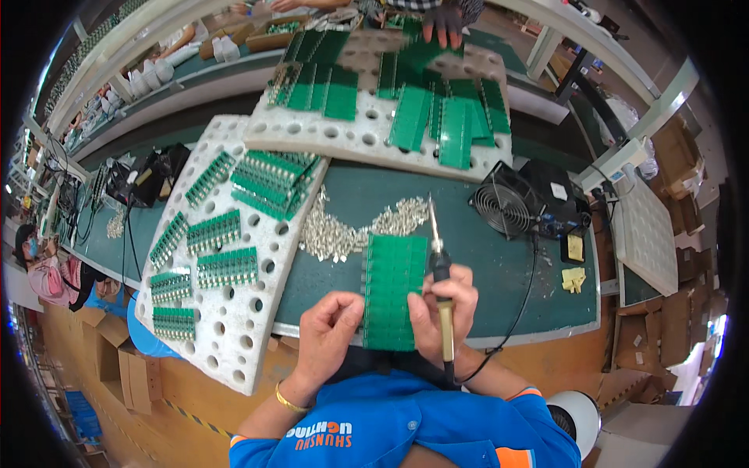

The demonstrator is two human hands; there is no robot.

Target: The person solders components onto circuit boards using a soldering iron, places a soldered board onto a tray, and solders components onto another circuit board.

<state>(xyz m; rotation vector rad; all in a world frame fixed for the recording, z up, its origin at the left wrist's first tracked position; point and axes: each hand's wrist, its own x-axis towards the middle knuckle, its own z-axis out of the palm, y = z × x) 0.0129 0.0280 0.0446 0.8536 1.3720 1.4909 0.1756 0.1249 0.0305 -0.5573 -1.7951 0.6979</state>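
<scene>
A green circuit board panel (395, 288) stands in front of me at the table's near edge, with small metal parts along its left side. My left hand (331, 331) is closed beside that edge, thumb and finger pinched; what lies between the fingertips is hidden. In my right hand (449, 312) is a soldering iron (445, 312), tip pointing away from me, while the thumb of that hand rests on the board's right edge. Just beyond the board, small silvery metal parts (331, 236) lie in a loose heap.
A white perforated foam board (226, 355) on the left bears several populated circuit boards (226, 267). Behind, another foam board (343, 139) carries green panels (456, 132), over which a co-worker's dark-gloved hand (442, 27) reaches. A black fan (503, 204) and a yellow sponge (575, 248) sit right.
</scene>
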